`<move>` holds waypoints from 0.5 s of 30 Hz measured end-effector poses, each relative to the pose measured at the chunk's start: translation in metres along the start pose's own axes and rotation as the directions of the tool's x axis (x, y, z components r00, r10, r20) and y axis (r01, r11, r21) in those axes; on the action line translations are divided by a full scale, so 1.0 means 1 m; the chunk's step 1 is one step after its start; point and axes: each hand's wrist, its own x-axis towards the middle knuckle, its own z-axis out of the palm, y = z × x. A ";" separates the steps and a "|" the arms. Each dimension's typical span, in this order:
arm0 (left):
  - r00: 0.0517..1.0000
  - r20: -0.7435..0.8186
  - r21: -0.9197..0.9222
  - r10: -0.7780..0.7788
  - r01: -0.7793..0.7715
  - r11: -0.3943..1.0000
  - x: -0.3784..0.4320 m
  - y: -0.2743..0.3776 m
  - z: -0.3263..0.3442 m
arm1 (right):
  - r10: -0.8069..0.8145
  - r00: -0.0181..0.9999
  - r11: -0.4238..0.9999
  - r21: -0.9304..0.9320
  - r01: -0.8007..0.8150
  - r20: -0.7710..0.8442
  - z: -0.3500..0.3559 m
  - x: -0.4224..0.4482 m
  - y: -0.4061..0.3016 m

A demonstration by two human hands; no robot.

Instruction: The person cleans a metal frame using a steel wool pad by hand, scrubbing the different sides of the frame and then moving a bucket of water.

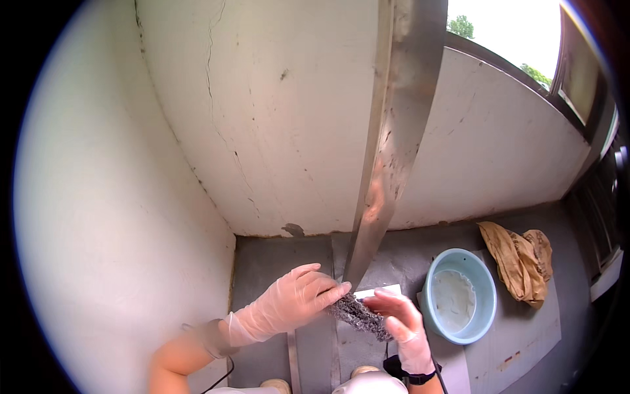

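My left hand (295, 303), in a clear thin glove, pinches the upper left end of a dark grey wad of steel wool (362, 317) between thumb and fingers. Its wrist wears a dark band. At the lower right end of the wad is my right hand (406, 325), gloved too, with thumb and fingers parted around it. Blur hides whether these fingers grip the wool or only touch it. Just beyond the hands rises a shiny metal post (389, 162), marked with dark specks. A small white flat piece (381, 290) shows partly behind the wool.
A light blue plastic basin (487, 305) with shallow cloudy liquid stands right of my hands. Past it lies a crumpled brown sack (519, 261). Pale sheets (521, 340) cover part of the grey floor (275, 251). Cracked white walls (295, 123) rise ahead and left; a window is upper right.
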 end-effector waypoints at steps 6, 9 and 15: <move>0.994 -0.005 0.033 -0.113 0.113 0.993 0.011 0.005 -0.040 | -0.549 0.559 0.687 0.046 0.726 -0.622 -0.102 -0.026 -0.051; 0.991 -0.051 0.079 -0.128 0.131 0.988 0.002 0.011 -0.051 | -0.667 0.264 0.144 0.227 0.963 -0.697 -0.151 -0.052 -0.078; 0.987 0.063 0.020 -0.151 0.150 0.989 0.009 0.011 -0.050 | -0.748 0.112 -0.097 0.275 0.956 -0.654 -0.069 0.019 -0.172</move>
